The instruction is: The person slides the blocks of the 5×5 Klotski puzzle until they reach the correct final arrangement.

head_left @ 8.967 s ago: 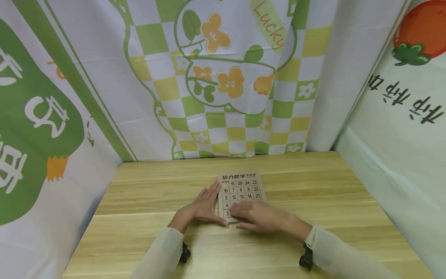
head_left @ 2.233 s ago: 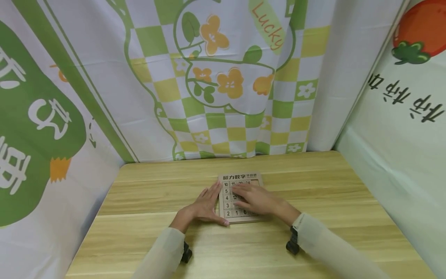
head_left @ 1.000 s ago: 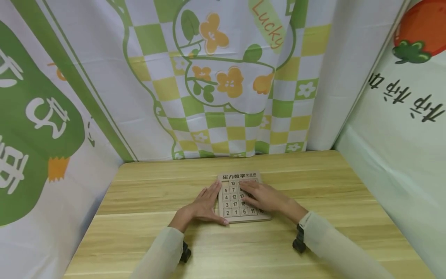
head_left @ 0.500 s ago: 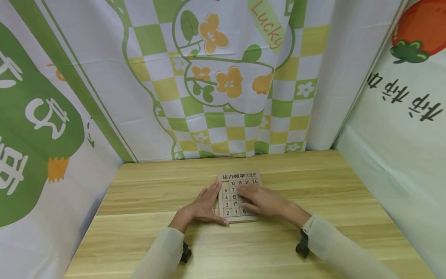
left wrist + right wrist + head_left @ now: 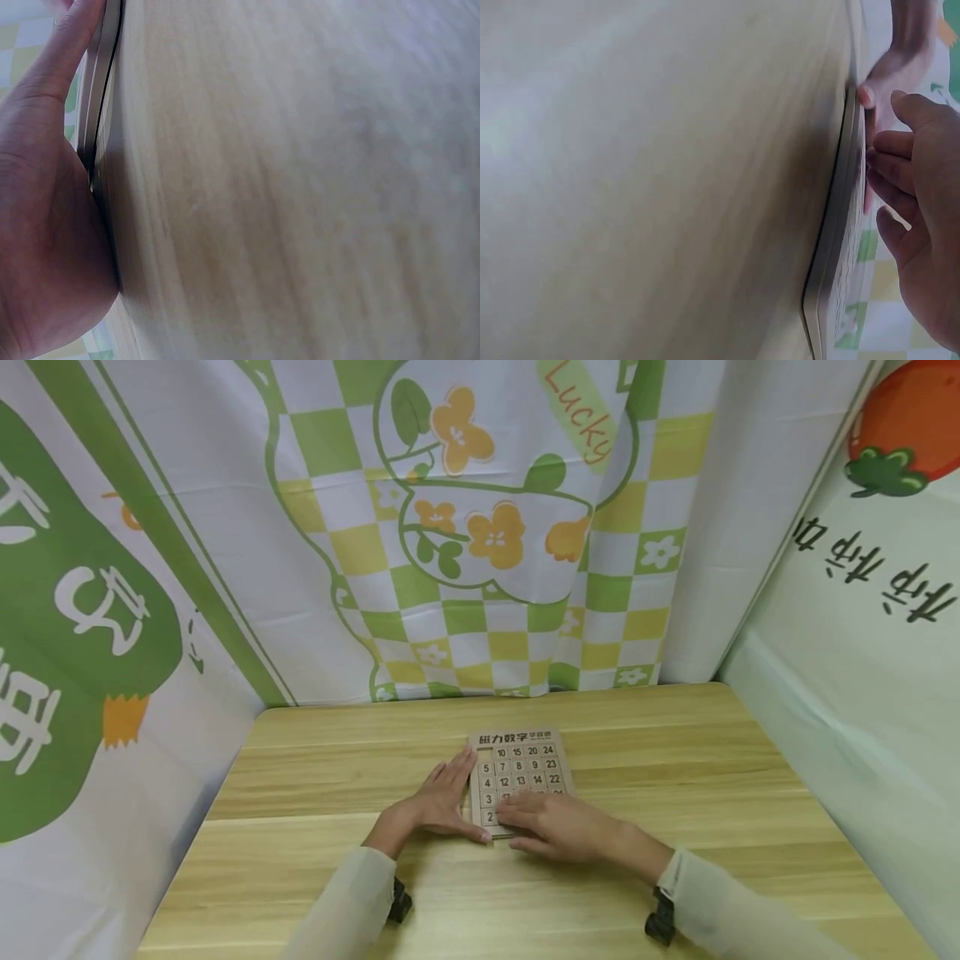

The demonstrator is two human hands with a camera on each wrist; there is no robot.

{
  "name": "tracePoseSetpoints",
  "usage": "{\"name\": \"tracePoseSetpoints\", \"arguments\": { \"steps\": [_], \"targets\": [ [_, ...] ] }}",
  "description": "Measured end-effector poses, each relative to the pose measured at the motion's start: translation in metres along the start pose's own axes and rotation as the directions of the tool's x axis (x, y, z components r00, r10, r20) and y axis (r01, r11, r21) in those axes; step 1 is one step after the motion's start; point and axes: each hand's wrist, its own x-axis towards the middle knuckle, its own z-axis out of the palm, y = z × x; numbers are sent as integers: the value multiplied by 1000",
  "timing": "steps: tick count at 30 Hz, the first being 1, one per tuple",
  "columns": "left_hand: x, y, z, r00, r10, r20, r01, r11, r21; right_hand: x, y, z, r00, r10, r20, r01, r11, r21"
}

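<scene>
A wooden sliding number puzzle (image 5: 517,768) lies flat on the table in the head view. The top-left cell shows no tile; 10, 15, 20 and 24 follow along that row. My left hand (image 5: 438,802) is spread along the puzzle's left edge, its straight fingers beside the frame and the thumb at the lower-left corner. Over the lower rows is my right hand (image 5: 558,827), fingertips near the tile beside 2, hiding most bottom tiles. The right wrist view shows the right hand (image 5: 922,195) with loosely bent fingers at the puzzle's surface, gripping nothing.
The wooden table (image 5: 315,843) extends on all sides of the puzzle. A printed curtain (image 5: 510,652) hangs behind its far edge, with printed sheets on the left and right. Each wrist wears a small black camera (image 5: 660,918).
From 2.2 s to 1.0 s ago the top row shifted right, moving the gap from top right to top left. Since then my right hand has moved down to the bottom rows; the left stays put.
</scene>
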Motion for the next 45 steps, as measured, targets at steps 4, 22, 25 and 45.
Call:
{"name": "tracePoseSetpoints", "arguments": {
  "steps": [4,22,25,45],
  "targets": [
    [3,-5,5,1000,-13,7,13,1000,11,0,-7,5,999,-4,47,3,1000,12],
    [-3,6,-4,1000,-9,11,9,1000,-9,13,0,7,1000,-14,-11,13,999,-43],
    [-4,11,-7,1000,-6,15,6,1000,3,15,4,7,1000,-10,-25,9,998,-61],
    [0,0,2,1000,-13,-5,13,1000,-21,8,8,5,997,64,-32,-64,998,8]
  ]
}}
